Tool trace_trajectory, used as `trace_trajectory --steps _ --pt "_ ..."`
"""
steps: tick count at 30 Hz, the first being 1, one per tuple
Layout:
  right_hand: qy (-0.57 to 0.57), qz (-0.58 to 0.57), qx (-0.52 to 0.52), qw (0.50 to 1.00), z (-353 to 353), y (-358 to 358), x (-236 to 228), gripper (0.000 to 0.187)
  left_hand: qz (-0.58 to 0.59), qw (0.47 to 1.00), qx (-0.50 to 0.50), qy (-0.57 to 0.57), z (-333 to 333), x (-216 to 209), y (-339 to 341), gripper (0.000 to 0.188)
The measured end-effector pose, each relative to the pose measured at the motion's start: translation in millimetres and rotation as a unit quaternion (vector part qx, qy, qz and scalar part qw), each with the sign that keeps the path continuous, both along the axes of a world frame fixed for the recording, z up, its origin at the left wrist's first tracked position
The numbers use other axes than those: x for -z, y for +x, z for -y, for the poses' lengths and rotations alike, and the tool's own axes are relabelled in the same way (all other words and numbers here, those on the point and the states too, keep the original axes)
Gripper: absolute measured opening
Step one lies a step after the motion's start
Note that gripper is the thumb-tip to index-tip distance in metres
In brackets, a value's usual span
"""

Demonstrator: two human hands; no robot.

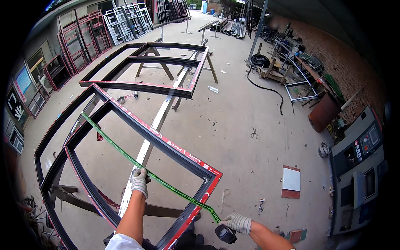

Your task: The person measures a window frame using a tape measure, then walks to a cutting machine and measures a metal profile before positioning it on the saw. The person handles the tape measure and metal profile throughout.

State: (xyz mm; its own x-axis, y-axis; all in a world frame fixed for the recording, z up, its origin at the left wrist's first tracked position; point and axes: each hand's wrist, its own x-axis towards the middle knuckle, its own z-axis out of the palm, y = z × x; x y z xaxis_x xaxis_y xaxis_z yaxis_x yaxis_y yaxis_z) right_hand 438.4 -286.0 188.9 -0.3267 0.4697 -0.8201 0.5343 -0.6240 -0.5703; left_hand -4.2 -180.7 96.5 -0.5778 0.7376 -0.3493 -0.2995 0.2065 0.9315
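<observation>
Green tape drawn across a red-edged frame

Nearest us, our right hand [237,223] is closed round the black case [226,234], just outside the right side of the frame [164,142]. From the case the green tape [179,191] bends up over that red edge and runs across the opening to the far left. Our left hand [140,182], fingers curled shut, has hold of the tape above the beam [164,107]; how firmly, we cannot tell. The tape's tip lies past an inner bar, and we cannot make out whether it is hooked there.

We judge that a measurement is in hand. The next move seems to call for the bend near the case to be eased out, the tape held straight, and a reading taken at the edge.

Our frame, dark and curved along one side, rests on the beam, clear of the grey floor [241,166]. Right of us lie a white and red panel [291,181] and, beyond it, a machine [358,166]. Farther off, a second frame [137,86] sits raised, with a bottle [213,89] on the ground beside it. A rusty drum [324,114] stands near the brick wall [346,58]; far left, more frames [84,36] lean upright
</observation>
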Motion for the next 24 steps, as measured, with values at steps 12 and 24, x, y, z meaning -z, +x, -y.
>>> trace_trajectory --steps 12,24 --pt "-0.05 -0.033 -0.063 0.996 94 5 -7 0.033 -0.022 0.998 -0.047 -0.03 141 -45 -2 0.024" --pt "-0.058 -0.05 -0.047 0.996 161 -15 -33 0.03 -0.07 0.995 -0.04 -0.051 214 -50 -32 0.02"
